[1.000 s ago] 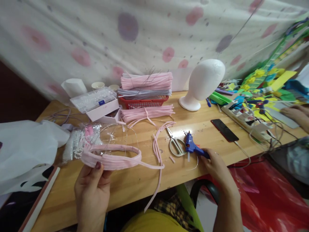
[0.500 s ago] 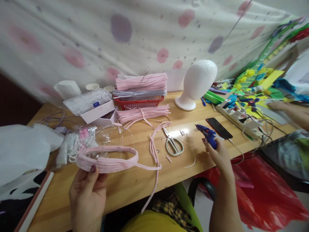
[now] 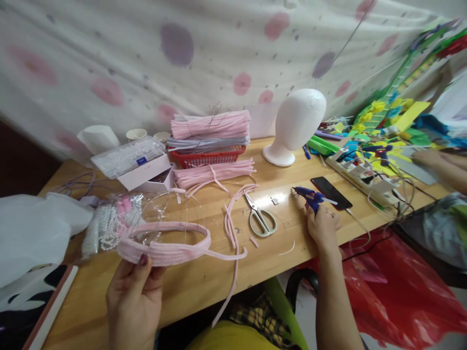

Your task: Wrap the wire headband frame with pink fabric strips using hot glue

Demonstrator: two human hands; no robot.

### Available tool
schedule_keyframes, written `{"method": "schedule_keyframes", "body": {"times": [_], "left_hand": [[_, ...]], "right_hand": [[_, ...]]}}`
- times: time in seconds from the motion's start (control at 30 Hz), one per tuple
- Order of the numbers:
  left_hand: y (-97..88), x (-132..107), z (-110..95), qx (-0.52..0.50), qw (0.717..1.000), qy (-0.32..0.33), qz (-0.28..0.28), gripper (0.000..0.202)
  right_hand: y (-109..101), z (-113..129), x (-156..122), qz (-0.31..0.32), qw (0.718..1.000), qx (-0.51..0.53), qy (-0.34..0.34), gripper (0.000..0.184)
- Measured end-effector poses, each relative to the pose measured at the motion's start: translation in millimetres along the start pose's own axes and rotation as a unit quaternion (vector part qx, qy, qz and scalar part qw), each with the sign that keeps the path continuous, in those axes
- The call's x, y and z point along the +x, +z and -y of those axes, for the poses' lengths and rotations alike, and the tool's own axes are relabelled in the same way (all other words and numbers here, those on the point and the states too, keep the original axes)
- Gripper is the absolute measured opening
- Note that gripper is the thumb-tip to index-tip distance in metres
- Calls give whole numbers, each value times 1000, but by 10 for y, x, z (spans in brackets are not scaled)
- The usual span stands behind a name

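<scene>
Between thumb and fingers, my left hand pinches a pink fuzzy headband made of pipe cleaners, held above the front of the table. A loose pink strand trails from its right side and hangs past the table edge. My right hand is wrapped round the handle of a blue glue gun, whose nozzle points left. A clear glue stick pokes out of its back. White-handled scissors lie between the hands, beside several loose pink pipe cleaners.
A white foam head stands at the back, near a red basket with pipe cleaner bundles. A phone and a power strip with cables lie right. Another person's hand is at far right. Bagged beads lie left.
My right hand has turned the glue gun, so its nozzle sits slightly further left and its back with the glue stick shows more. My left hand holds the headband in nearly the same place.
</scene>
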State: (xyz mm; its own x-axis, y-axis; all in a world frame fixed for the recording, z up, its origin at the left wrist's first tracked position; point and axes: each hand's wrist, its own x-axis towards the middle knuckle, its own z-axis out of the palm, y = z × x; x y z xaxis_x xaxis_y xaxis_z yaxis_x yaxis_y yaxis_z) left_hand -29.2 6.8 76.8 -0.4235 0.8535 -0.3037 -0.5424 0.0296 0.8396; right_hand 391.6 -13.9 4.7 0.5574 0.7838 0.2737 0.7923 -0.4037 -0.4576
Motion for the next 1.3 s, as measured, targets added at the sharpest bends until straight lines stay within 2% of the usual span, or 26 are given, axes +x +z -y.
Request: {"method": "schedule_keyframes", "body": {"times": [0.1,0.23,0.3,0.37,0.4,0.47,0.5,0.53,0.6,0.7,0.87,1.13,1.23,1.3], "left_hand": [[27,-10,6,-5,1000,-2,-8,53],[53,-20,30,-14,1000,-2,4,50],[64,-28,51,-16,1000,0,10,49],[74,-36,76,-10,1000,6,24,47],[78,-41,90,-5,999,10,37,45],[81,-53,121,5,998,22,66,39],[78,-61,136,13,996,28,82,37],[74,-71,150,22,995,31,97,35],[63,-95,172,40,991,32,123,34],[56,-145,181,44,988,22,149,34],[74,-214,176,17,985,-10,171,32],[7,-172,251,46,978,-43,200,30],[-5,-166,255,48,976,-52,208,30],[6,-173,249,45,975,-55,209,30]], "right_hand": [[10,1,-28,-30,998,-26,58,42],[-115,59,-217,-63,988,-63,128,61],[-235,191,-424,-88,982,-76,146,65],[-345,424,-684,-119,982,-74,131,56],[-383,578,-817,-158,981,-41,103,47],[-411,940,-1054,-159,983,87,32,28],[-401,1134,-1146,-146,977,149,-34,19],[-381,1324,-1215,-98,968,201,-115,13],[-323,1655,-1289,-8,933,281,-226,17],[-255,1956,-1298,48,891,343,-293,25],[-251,2060,-1250,30,865,359,-350,26],[-252,2002,-1232,52,863,292,-409,35],[-271,2009,-1210,68,854,327,-400,36],[-292,2033,-1193,106,845,372,-369,33]]}}
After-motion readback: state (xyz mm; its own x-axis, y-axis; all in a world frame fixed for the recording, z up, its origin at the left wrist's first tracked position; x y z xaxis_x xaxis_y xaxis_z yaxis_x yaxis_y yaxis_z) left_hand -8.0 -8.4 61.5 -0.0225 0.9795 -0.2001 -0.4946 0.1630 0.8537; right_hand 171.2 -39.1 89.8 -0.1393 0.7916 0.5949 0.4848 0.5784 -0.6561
